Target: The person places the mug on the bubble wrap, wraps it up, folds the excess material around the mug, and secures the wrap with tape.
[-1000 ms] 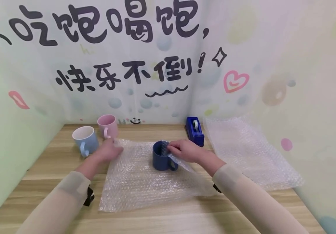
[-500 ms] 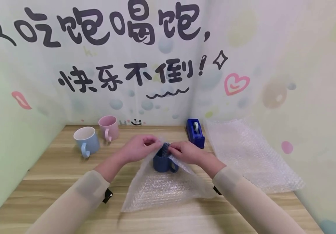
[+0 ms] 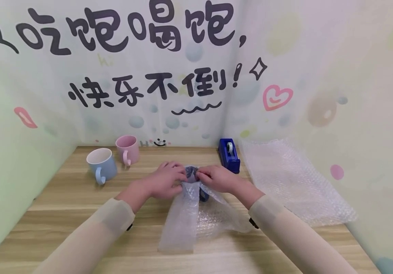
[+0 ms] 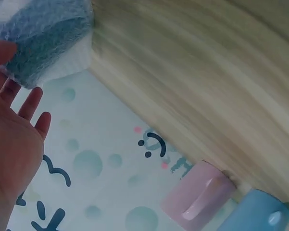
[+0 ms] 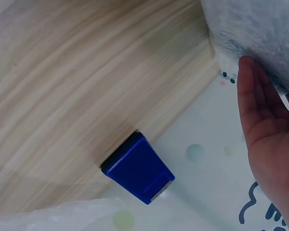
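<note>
Left hand point(image 3: 163, 180): fingers extended and loosely spread, pressing the wrap point(image 3: 182, 224) against the mug's side, presumably to hold the fold down. Right hand point(image 3: 218, 179): thumb and fingertips pinching the opposite edge at the rim, probably so that this flap does not spring back. Between them, the dark mug point(image 3: 203, 195) stands upright at mid-table, mostly covered, only its handle and part of the rim region showing; the wrap's near end spreads loose on the table point(image 3: 62, 205). Behind the right hand, the dispenser point(image 3: 228, 156) sits just beyond the work, apparently for easy reach. To its right lies a spare sheet point(image 3: 292, 182), spread flat. At left rear, the pale mug point(image 3: 102, 165) and pink mug point(image 3: 128, 150) stand upright and unwrapped, seemingly placed aside to leave working room.
</note>
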A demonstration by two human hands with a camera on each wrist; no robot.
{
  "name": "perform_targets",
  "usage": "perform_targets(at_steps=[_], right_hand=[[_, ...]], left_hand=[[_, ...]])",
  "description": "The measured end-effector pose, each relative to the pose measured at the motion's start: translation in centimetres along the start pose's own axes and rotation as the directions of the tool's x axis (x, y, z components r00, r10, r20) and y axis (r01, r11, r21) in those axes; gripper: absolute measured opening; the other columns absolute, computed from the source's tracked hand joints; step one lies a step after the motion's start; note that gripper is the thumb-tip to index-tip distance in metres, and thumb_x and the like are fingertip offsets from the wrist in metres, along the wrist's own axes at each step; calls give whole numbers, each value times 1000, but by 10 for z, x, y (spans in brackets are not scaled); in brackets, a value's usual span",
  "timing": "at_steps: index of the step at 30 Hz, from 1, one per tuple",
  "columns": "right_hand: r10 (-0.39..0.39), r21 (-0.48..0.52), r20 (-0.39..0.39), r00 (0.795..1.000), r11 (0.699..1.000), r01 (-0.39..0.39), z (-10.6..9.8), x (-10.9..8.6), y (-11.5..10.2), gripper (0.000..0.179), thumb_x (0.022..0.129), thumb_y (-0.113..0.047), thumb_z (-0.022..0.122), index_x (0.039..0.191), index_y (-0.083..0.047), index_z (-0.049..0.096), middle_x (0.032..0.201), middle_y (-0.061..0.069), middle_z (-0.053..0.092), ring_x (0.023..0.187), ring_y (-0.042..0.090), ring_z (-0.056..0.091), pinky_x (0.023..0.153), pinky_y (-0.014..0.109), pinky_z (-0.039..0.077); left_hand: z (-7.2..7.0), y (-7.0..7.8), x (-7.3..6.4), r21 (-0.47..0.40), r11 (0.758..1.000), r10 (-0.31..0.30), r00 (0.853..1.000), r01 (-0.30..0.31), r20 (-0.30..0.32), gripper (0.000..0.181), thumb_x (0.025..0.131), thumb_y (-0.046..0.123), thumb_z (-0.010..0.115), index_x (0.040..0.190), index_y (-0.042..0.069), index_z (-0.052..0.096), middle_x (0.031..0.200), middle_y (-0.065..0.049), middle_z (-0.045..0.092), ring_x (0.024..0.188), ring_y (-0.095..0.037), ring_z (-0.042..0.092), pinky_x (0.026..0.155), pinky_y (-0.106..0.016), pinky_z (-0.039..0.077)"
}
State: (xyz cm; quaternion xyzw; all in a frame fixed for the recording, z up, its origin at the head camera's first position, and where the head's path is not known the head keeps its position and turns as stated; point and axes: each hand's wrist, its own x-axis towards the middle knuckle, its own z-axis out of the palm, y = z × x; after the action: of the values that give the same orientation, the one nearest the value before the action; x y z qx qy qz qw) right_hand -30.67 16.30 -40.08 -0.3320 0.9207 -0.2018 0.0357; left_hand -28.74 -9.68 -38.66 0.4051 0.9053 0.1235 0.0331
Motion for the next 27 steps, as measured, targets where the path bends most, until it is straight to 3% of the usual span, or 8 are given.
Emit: perform_targets(at_steps=[3, 7, 9, 12, 16, 19, 24, 27], right_hand=[[-13, -17, 11, 1000, 1000, 13, -2, 0, -3, 24, 117, -28, 52, 106, -19, 72, 93, -4, 71, 84, 12, 61, 82, 33, 54], [43, 30, 32, 999, 999, -44, -6, -3, -8, 20, 116, -28, 56, 125, -11, 62, 98, 4, 71, 83, 14, 63, 78, 34, 55], [71, 57, 19, 997, 996, -72, -9, -5, -10, 24, 114, -27, 59, 130, -9, 58, 103, 7, 72, 85, 16, 66, 77, 34, 58], [84, 65, -17, 996, 994, -82, -12, -5, -12, 24, 113, -26, 62, 127, -7, 60, 109, 11, 73, 91, 18, 69, 79, 35, 60], [126, 112, -24, 992, 986, -122, -13, -3, -9, 23, 112, -28, 64, 126, -10, 62, 112, 10, 78, 94, 19, 74, 80, 36, 63], [162, 149, -12, 987, 976, -159, -11, -2, -7, 25, 112, -30, 64, 128, -12, 62, 113, 9, 78, 95, 17, 75, 80, 36, 64], [165, 130, -28, 986, 979, -160, -10, -4, -9, 27, 113, -34, 63, 131, -14, 64, 115, 8, 78, 98, 19, 75, 83, 39, 65], [73, -29, -115, 991, 997, -77, -12, -11, -15, 33, 111, -35, 66, 134, -12, 67, 119, 8, 74, 106, 24, 72, 90, 43, 63]], left_hand=[[-2, 0, 5, 8, 1000, -21, 1000, 20, 19, 30, 99, 21, 63, 121, 12, 82, 132, -6, 72, 144, -34, 51, 122, -61, 35], [-2, -2, 8, -25, 999, -29, 999, 30, 36, 25, 101, 24, 68, 121, 15, 79, 128, -3, 75, 140, -32, 54, 122, -60, 36], [-1, -3, 7, -54, 998, -32, 999, 33, 23, 20, 104, 27, 71, 121, 17, 75, 124, 0, 75, 133, -31, 57, 121, -60, 37], [-1, -5, 3, -105, 994, -34, 999, 31, -28, 18, 104, 33, 75, 116, 20, 72, 118, 2, 75, 125, -30, 58, 118, -59, 37], [1, -9, 0, -138, 990, -10, 992, -8, -130, 16, 99, 36, 80, 104, 21, 77, 148, -8, 68, 142, -38, 51, 121, -67, 34], [3, -11, 1, -189, 982, -9, 989, -20, -149, 16, 100, 37, 79, 97, 21, 77, 169, -14, 51, 159, -45, 40, 124, -72, 30], [3, -12, 8, -265, 964, -20, 995, -8, -101, 19, 103, 35, 75, 89, 22, 71, 168, -15, 52, 158, -43, 47, 129, -65, 34], [0, -12, 12, -270, 963, -27, 996, 2, -90, 19, 99, 31, 77, 86, 19, 71, 166, -17, 55, 154, -43, 51, 129, -59, 40]])
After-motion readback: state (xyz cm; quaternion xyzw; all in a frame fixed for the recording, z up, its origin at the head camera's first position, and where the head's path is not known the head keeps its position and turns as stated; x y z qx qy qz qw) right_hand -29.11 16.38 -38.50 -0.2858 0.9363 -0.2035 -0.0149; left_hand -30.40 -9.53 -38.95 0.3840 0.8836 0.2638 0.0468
